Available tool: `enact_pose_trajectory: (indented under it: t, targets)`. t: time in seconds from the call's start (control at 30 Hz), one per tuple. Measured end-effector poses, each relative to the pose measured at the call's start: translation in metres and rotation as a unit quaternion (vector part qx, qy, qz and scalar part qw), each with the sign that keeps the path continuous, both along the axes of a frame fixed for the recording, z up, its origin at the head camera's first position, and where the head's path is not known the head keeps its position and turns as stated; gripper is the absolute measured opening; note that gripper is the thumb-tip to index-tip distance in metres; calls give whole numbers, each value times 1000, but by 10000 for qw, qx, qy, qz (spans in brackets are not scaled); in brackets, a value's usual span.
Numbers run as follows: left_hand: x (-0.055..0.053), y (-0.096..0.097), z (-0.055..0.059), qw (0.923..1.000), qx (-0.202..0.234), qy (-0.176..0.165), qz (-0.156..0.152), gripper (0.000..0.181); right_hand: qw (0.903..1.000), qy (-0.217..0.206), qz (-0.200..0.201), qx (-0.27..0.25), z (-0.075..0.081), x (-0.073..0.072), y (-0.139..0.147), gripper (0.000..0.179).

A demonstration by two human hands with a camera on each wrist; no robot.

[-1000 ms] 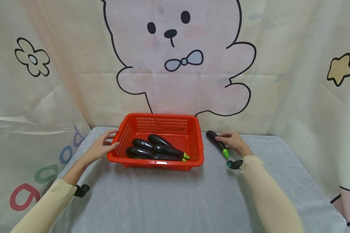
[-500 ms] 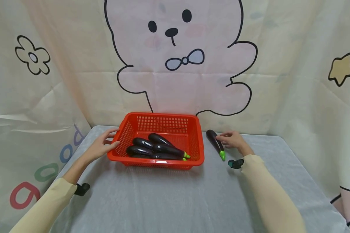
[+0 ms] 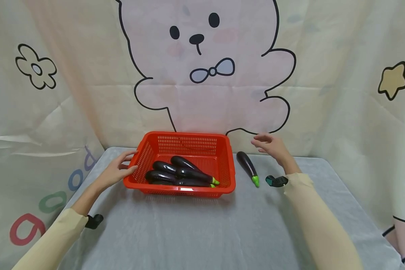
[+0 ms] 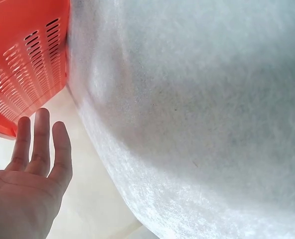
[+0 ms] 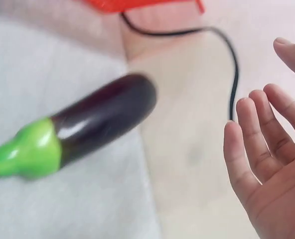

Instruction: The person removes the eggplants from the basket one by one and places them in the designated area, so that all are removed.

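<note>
A red plastic basket (image 3: 224, 189) stands on the table with several dark eggplants (image 3: 192, 173) piled in its front part. My left hand (image 3: 116, 170) is at the basket's left side, its thumb and fingertips at the rim. In the left wrist view the fingers (image 4: 41, 139) extend loosely beside the slotted wall. One single eggplant (image 3: 247, 167) with a green stem end lies on the cloth to the right of the basket. My right hand (image 3: 273, 148) hovers up and right of it, apart from it and holding nothing; its fingers are spread in the right wrist view.
A grey cloth (image 3: 189, 232) covers the table. Behind it hangs a curtain (image 3: 202, 101) printed with a bear, close to the basket's back. The basket's right wall stands near the single eggplant. Dark straps (image 3: 276, 181) sit at both wrists.
My right hand has let go of the single eggplant and risen away from it. The eggplant now lies on the cloth, turned slightly. My left hand has stayed at the basket.
</note>
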State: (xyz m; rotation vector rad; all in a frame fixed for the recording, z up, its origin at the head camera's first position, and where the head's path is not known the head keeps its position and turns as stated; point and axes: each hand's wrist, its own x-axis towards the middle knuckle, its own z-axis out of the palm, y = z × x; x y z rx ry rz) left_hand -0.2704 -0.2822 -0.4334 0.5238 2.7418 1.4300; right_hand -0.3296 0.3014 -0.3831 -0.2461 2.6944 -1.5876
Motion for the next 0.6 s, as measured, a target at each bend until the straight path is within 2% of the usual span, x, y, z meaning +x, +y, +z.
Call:
enact_pose_trajectory:
  t: [0.27,0.43,0.6]
  targets:
    - [0,0,-2,9999,119,-15,-102,68,9970,98,616,-469,21,-4,-32,48]
    - [-1,-1,-2,9995,266,-65,-164,66,9934,274,1018,-460,30,-9,-59,47]
    - [-3,-1,-2,9989,383,-167,-189,66,9913,289,1230,-375,38,-12,-88,46]
